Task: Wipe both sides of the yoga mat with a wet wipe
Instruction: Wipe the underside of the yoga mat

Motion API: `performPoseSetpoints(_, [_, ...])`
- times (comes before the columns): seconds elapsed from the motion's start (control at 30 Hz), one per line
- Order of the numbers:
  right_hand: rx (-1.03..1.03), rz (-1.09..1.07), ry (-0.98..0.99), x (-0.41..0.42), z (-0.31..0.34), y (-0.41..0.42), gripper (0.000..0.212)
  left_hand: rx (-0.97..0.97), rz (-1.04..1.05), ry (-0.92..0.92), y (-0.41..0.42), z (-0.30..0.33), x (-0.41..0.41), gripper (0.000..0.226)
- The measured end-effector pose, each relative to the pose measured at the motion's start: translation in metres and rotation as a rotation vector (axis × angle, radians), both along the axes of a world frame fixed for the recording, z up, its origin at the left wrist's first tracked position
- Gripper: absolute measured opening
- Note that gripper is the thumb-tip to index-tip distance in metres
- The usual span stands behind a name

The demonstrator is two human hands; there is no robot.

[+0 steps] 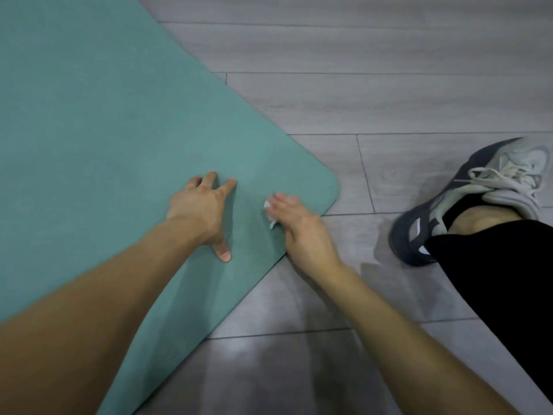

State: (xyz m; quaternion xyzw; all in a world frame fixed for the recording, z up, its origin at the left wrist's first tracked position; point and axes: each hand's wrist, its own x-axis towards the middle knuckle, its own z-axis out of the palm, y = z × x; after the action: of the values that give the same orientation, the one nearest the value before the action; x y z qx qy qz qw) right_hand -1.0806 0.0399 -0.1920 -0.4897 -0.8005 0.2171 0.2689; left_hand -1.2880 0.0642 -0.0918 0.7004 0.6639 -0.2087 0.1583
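While left hand (200, 209) braces mat (98, 121), right hand (302, 232) presses wipe (268, 208).

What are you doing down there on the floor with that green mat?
A person is cleaning a teal yoga mat that lies flat on the grey floor. The right hand presses a white wet wipe onto the mat near its rounded corner. The left hand rests spread on the mat beside it. A foot in a sneaker is on the floor to the right.
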Motion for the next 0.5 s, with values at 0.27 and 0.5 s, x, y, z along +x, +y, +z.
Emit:
performPoseSetpoints(0.27, [-0.055,-0.248,-0.166,0.039,0.009,0.112,0.052,-0.017,0.020,-0.015,0.001,0.002,-0.001,0.169])
performPoseSetpoints(0.5, [0.058,0.010,-0.046,0.029,-0.006,-0.020,0.060,0.000,0.005,-0.008,0.001,0.000,-0.002,0.169])
